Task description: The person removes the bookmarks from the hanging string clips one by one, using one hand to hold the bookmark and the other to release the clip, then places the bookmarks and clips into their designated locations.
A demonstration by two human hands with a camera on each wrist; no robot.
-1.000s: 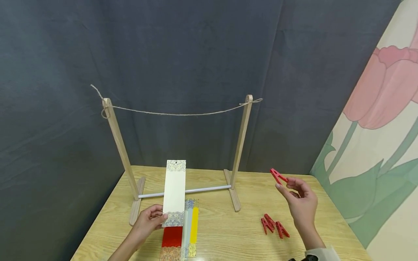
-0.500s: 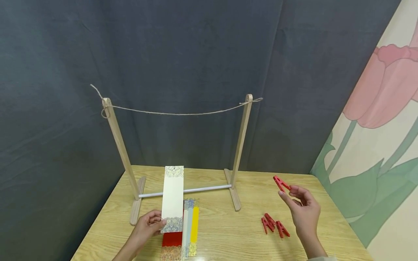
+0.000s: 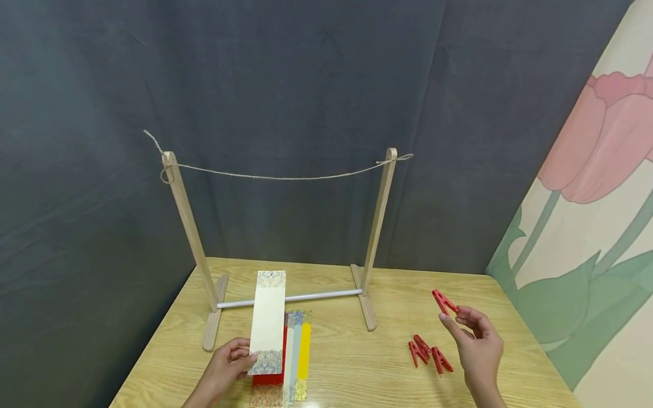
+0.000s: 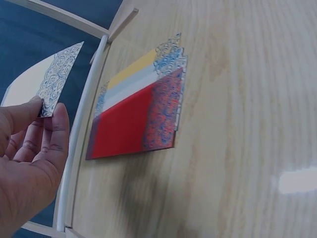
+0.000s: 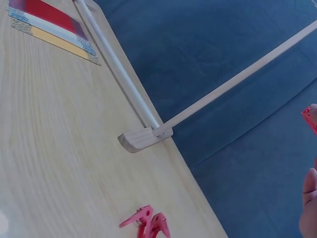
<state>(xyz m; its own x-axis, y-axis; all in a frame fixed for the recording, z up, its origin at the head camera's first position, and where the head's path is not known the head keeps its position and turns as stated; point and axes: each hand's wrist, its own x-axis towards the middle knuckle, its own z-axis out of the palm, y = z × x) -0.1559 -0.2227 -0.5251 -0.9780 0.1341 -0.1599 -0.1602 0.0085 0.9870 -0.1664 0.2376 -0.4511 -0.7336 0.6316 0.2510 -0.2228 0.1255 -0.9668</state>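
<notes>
My left hand (image 3: 224, 365) pinches a cream card strip (image 3: 268, 317) with patterned ends by its lower left edge, thumb on the front. The strip is raised above a fanned stack of similar strips: a red one (image 4: 124, 119) on top, then pale ones and a yellow one (image 3: 304, 351). On the right, my right hand (image 3: 478, 345) holds a red clothespin (image 3: 445, 302) between thumb and fingers, above the table. In the right wrist view only part of that hand (image 5: 309, 206) shows at the edge. Several more red clothespins (image 3: 421, 348) lie on the table to its left.
Behind the strips stands a wooden frame with a left post (image 3: 189, 226), a right post (image 3: 379, 221) and a white bottom bar (image 3: 321, 295). A sagging string (image 3: 275, 178) joins the post tops. A dark curtain (image 3: 306, 73) hangs behind the wooden table (image 3: 357, 368).
The left hand has lowered the cream strip slightly, toward the person, covering more of the red strip. The right hand has moved down and a little right with the clothespin.
</notes>
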